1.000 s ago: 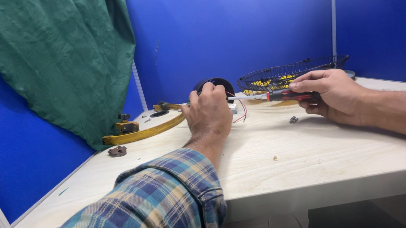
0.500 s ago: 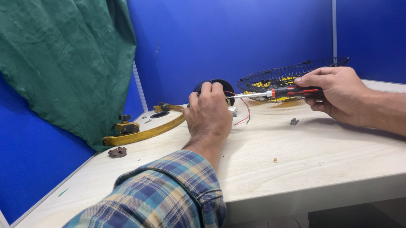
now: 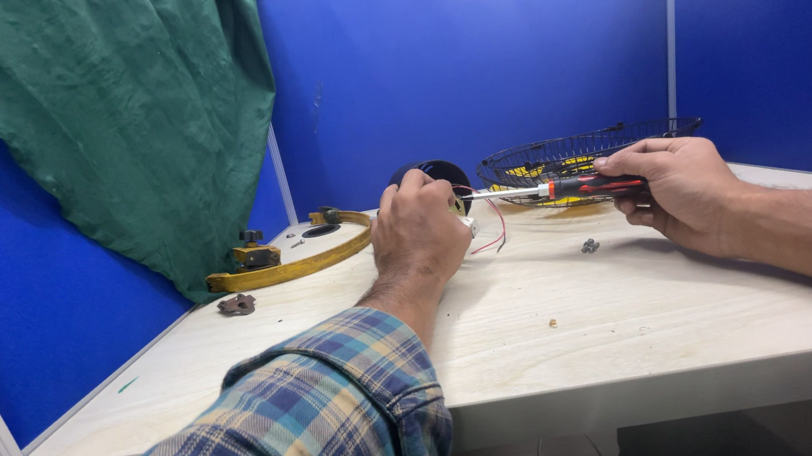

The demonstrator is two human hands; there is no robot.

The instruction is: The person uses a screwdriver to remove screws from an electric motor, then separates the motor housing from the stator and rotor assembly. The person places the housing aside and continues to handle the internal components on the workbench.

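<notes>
Steadying the black fan motor [image 3: 432,172] clamped in the left hand [image 3: 420,232], the right hand [image 3: 678,189] grips a screwdriver [image 3: 563,187] from three o'clock; best kept level.

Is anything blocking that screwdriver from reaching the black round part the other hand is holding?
Nothing visible does. The screwdriver in the right hand points straight at the black part, and its tip ends at the left hand gripping that part. Red wires hang just below the shaft.

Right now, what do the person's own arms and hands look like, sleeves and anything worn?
The left hand is bare, its arm in a long plaid sleeve of blue, teal, yellow and white checks, cuff at the wrist. The right hand is bare too, its forearm uncovered. No gloves, rings or watch show.
</notes>
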